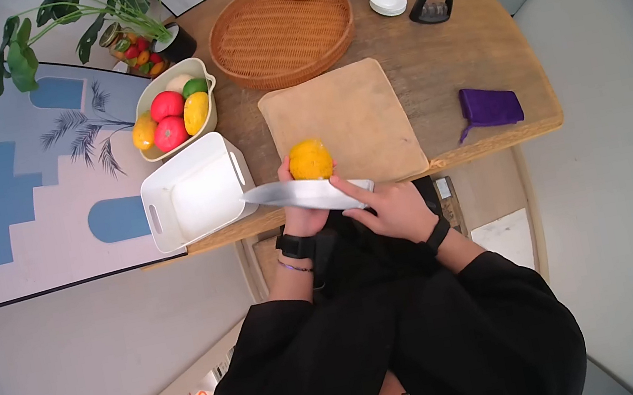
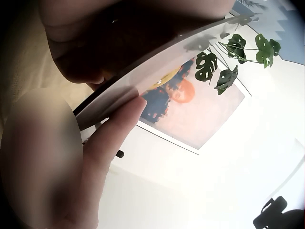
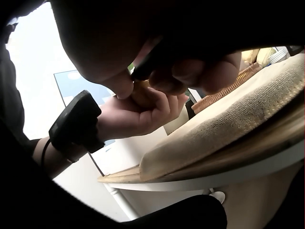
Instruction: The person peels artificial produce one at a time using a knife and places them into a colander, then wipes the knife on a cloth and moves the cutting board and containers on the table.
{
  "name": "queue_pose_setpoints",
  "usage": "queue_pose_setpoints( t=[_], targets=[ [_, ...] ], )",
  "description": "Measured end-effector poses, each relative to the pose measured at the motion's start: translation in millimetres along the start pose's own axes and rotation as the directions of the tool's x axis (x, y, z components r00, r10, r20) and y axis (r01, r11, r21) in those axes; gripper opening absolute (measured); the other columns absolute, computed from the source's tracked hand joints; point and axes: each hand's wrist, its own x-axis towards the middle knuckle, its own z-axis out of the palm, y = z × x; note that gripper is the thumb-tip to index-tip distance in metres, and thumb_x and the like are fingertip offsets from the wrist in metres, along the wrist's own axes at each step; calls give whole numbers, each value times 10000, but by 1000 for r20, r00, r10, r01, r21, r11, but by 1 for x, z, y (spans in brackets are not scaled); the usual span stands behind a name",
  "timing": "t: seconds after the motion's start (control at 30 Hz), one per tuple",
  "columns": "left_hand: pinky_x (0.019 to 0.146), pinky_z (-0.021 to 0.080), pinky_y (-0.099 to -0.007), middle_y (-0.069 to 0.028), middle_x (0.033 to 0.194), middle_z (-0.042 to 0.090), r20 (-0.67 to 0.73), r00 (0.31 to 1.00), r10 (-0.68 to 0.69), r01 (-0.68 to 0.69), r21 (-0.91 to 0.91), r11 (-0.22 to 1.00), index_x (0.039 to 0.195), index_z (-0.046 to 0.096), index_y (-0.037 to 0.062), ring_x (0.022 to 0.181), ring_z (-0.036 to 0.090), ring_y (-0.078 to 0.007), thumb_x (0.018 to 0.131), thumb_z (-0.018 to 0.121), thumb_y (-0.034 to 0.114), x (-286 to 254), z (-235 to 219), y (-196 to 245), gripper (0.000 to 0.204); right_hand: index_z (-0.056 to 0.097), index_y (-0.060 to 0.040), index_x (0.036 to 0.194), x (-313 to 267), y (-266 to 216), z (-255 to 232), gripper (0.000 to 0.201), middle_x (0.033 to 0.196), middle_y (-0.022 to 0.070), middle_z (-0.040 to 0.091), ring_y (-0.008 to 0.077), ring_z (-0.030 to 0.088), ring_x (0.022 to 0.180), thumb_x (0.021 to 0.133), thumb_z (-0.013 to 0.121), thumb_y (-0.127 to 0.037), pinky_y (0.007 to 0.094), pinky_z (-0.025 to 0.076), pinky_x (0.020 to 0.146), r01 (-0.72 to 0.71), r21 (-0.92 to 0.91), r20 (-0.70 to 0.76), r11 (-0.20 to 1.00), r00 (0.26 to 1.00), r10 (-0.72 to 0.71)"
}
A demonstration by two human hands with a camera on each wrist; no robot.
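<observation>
A yellow fruit (image 1: 311,159) is gripped in my left hand (image 1: 305,218), just over the near edge of the tan cloth (image 1: 345,116). My right hand (image 1: 400,212) holds a knife (image 1: 303,195) by its handle, the blade pointing left and lying across in front of the fruit. In the left wrist view the blade (image 2: 162,62) runs diagonally, with a fingertip against it. The right wrist view shows my left hand (image 3: 138,114) curled round the fruit, which is mostly hidden behind the fingers of my right hand (image 3: 190,76).
An empty white bin (image 1: 201,192) stands left of the cloth, with a fruit basket (image 1: 214,114) behind it. Farther back are a round wicker tray (image 1: 281,47), small white dishes (image 1: 388,1) and a black tool (image 1: 432,5). A purple pouch (image 1: 491,107) lies at right.
</observation>
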Motion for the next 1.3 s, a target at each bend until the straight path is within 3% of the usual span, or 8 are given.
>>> queue_pose_setpoints(
  t=[0.27, 0.43, 0.53, 0.6, 0.97, 1.17, 1.2, 1.3],
  targets=[
    [884, 555, -391, -145, 1158, 683, -344, 933, 107, -114, 0, 994, 1306, 578, 78, 1021, 667, -264, 1064, 386, 551, -2, 24, -2, 565, 412, -327, 1585, 15, 6, 21, 679, 652, 163, 636, 348, 657, 559, 966, 681, -393, 445, 527, 528, -25, 47, -124, 999, 992, 31],
    [691, 535, -350, -134, 1071, 707, -171, 985, -29, 26, -24, 999, 1272, 608, 94, 816, 671, -245, 1058, 365, 575, -7, 11, 6, 580, 415, -312, 1581, 24, 23, 26, 649, 648, 145, 653, 356, 666, 565, 982, 654, -382, 449, 538, 534, -245, 182, -260, 952, 922, 287],
    [714, 561, -342, -156, 1109, 691, -249, 967, 53, -60, -21, 998, 1269, 597, 65, 849, 663, -250, 1038, 416, 569, -4, 9, 6, 582, 454, -318, 1560, 11, 15, 13, 632, 632, 128, 637, 327, 666, 562, 971, 669, -395, 437, 536, 537, -52, 145, -199, 988, 977, 81],
    [780, 583, -364, -166, 1098, 705, -73, 997, 1, -3, -24, 1000, 1252, 611, 60, 898, 685, -254, 1042, 422, 551, 0, 2, 6, 567, 493, -339, 1533, 3, 5, 7, 620, 607, 101, 606, 306, 646, 530, 951, 694, -414, 426, 535, 525, 128, 30, -100, 991, 987, -124],
    [740, 541, -386, -141, 1149, 702, -77, 993, -88, 92, 51, 994, 1302, 591, 104, 851, 674, -273, 1069, 347, 540, -14, 30, 8, 551, 456, -317, 1559, 28, 40, 8, 621, 742, 171, 690, 393, 681, 638, 976, 662, -380, 454, 544, 570, -133, 266, -271, 955, 940, 206],
    [920, 552, -446, -166, 1214, 688, -213, 977, 19, -21, -8, 1000, 1326, 584, 70, 1026, 689, -285, 1043, 381, 585, -5, 13, 0, 622, 475, -339, 1547, 5, 8, -4, 628, 694, 148, 668, 357, 668, 586, 959, 687, -404, 435, 547, 568, -11, 201, -116, 980, 993, 35],
    [1002, 528, -458, -161, 1224, 692, -29, 999, 13, -13, 21, 1000, 1319, 588, 58, 1096, 683, -285, 1036, 399, 605, -5, 9, 6, 644, 474, -348, 1547, 3, 3, -5, 632, 669, 137, 655, 343, 661, 564, 957, 689, -413, 430, 548, 564, 35, 135, -19, 990, 999, -33],
    [993, 532, -459, -159, 1192, 704, -54, 998, 16, -13, 58, 998, 1308, 602, 72, 1092, 685, -283, 1026, 427, 610, -6, 14, 5, 632, 469, -365, 1549, 3, -1, 3, 631, 623, 118, 621, 322, 642, 522, 958, 683, -423, 425, 546, 552, 45, 140, -116, 989, 993, -29]
  ],
)
